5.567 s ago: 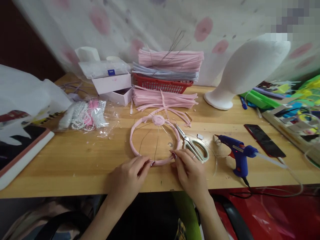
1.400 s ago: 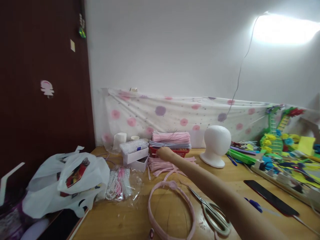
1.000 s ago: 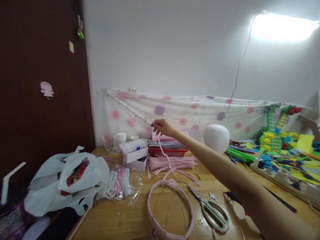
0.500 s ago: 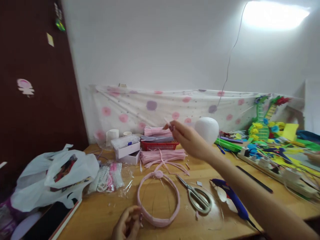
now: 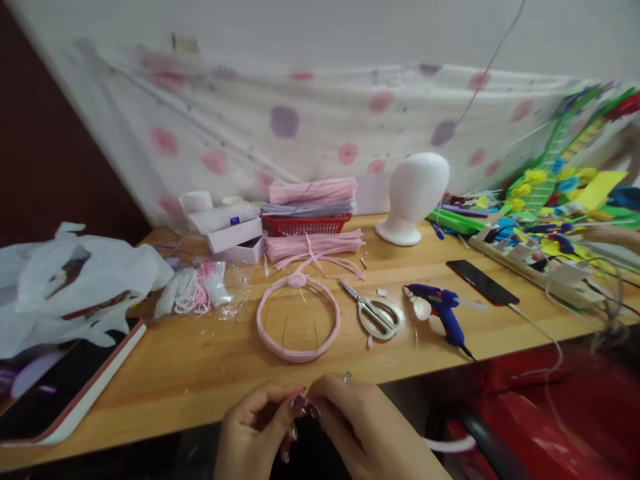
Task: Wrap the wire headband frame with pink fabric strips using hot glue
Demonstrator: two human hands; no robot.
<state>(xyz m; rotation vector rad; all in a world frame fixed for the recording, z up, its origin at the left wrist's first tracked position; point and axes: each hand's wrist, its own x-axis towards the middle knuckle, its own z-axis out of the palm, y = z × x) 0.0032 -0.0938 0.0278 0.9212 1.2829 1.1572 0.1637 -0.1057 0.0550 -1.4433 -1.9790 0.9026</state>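
My left hand (image 5: 257, 427) and my right hand (image 5: 357, 423) meet at the near table edge, fingertips pinched together. A pale pink pipe cleaner (image 5: 450, 444) shows beyond my right wrist; its stretch between my fingers is hidden. Just beyond my hands, a pink-wrapped ring (image 5: 261, 327) lies flat, with a round coiled knob (image 5: 297, 280) at its far side and thin wires inside it. To its right are pale-handled scissors (image 5: 379, 319) and a blue glue gun (image 5: 440, 303). Behind the ring lies a bundle of pink pipe cleaners (image 5: 315, 245).
A red basket (image 5: 307, 225) with more stems, white boxes (image 5: 235, 235) and a white foam head (image 5: 417, 193) stand at the back. Left are bagged beads (image 5: 197, 290) and a plastic bag (image 5: 75, 287). Right are a phone (image 5: 483, 283), a power strip (image 5: 530, 267) and another person's hand (image 5: 613, 235).
My right hand has come down from above the basket to my left hand. My left hand has left the ring's edge. The view has tilted down.
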